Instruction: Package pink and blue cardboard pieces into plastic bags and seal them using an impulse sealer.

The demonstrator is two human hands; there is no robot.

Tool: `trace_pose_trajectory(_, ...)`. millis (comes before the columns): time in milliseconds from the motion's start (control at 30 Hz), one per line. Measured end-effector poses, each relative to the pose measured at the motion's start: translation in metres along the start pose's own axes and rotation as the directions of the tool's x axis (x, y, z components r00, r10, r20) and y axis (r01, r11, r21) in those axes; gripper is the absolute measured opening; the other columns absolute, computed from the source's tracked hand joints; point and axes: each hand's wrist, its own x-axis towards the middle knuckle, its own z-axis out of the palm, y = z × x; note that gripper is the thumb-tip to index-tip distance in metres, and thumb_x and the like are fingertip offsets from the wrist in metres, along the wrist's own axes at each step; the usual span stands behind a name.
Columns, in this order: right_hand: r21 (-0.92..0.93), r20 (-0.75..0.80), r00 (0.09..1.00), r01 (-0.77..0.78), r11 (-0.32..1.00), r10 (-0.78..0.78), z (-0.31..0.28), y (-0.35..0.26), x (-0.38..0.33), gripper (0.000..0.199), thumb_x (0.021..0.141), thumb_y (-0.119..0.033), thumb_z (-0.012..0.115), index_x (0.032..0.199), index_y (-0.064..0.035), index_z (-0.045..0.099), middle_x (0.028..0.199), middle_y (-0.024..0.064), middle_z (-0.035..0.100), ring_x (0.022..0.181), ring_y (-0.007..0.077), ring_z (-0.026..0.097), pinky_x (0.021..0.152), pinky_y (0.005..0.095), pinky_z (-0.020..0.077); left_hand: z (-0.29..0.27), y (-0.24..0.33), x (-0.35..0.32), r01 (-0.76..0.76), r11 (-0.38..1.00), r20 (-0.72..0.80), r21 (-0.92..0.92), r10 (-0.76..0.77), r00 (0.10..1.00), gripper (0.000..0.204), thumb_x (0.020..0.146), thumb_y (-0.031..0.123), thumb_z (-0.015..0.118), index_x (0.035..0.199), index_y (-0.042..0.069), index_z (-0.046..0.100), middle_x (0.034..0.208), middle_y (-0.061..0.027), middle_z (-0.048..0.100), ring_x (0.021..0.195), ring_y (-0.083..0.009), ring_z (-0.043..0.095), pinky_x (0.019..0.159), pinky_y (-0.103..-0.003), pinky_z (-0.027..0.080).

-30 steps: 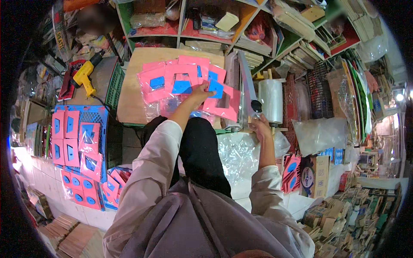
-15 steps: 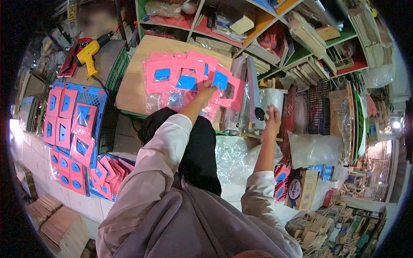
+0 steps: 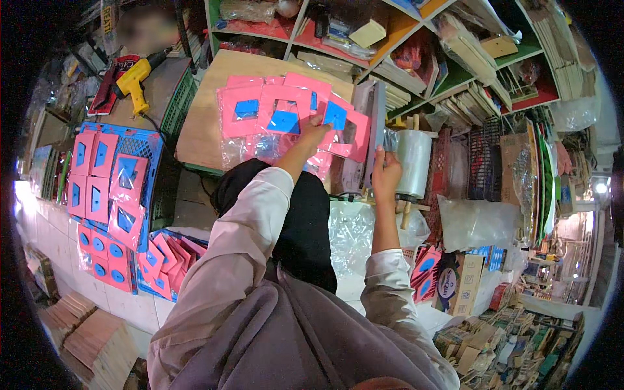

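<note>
My left hand (image 3: 314, 132) is closed on a pink board (image 3: 356, 140) with a blue four-sided piece, at the right side of the wooden tabletop. Clear plastic shows around the board, and its right edge lies against the long grey arm (image 3: 376, 117) of a bag sealer. My right hand (image 3: 387, 172) is wrapped round the near end of that arm, where its black knob is hidden by my fingers. Left of my left hand, several more pink boards (image 3: 239, 125) with blue cut shapes lie overlapping in clear plastic.
A roll of clear film (image 3: 413, 162) stands right of the sealer. Blue crates (image 3: 146, 153) with packed pink boards are at the left, below a yellow heat gun (image 3: 134, 84). Shelves (image 3: 286, 36) line the back. A plastic bag (image 3: 478, 221) and cardboard box (image 3: 467, 286) are at the right.
My right hand has moved left onto the knob end of the sealer's arm, and the arm has swung left toward the board. My left hand has stayed nearly in place, holding the board.
</note>
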Motion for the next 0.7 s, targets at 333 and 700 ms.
trace_pose_trajectory(333,-0.016,-0.181,0.983,-0.026,1.000,0.022,0.018,0.008,-0.013,0.030,0.075,-0.024,0.063,0.087,0.0020,0.054,0.085,0.0212,0.055,0.086,0.0377,0.050,0.077,0.0438,0.0384,0.001,-0.020,0.019,-0.098,0.995,-0.067,-0.003,0.097,0.993,0.057,0.078,0.017,0.064,0.126,-0.001,0.039,0.121,-0.0116,0.049,0.114,-0.0200,0.042,0.097,-0.035,0.029)
trace_pose_trajectory(700,0.423,0.679,0.649,-0.728,0.540,0.343,0.010,0.054,0.013,0.059,0.080,-0.049,0.055,0.117,-0.0030,0.050,0.098,0.0065,0.059,0.087,0.0182,0.057,0.077,0.0318,0.0455,-0.019,-0.002,0.005,-0.358,0.734,-0.319,0.577,0.606,0.729,0.039,0.070,0.021,0.065,0.105,0.006,0.058,0.097,-0.0134,0.062,0.088,-0.0256,0.059,0.076,-0.036,0.046)
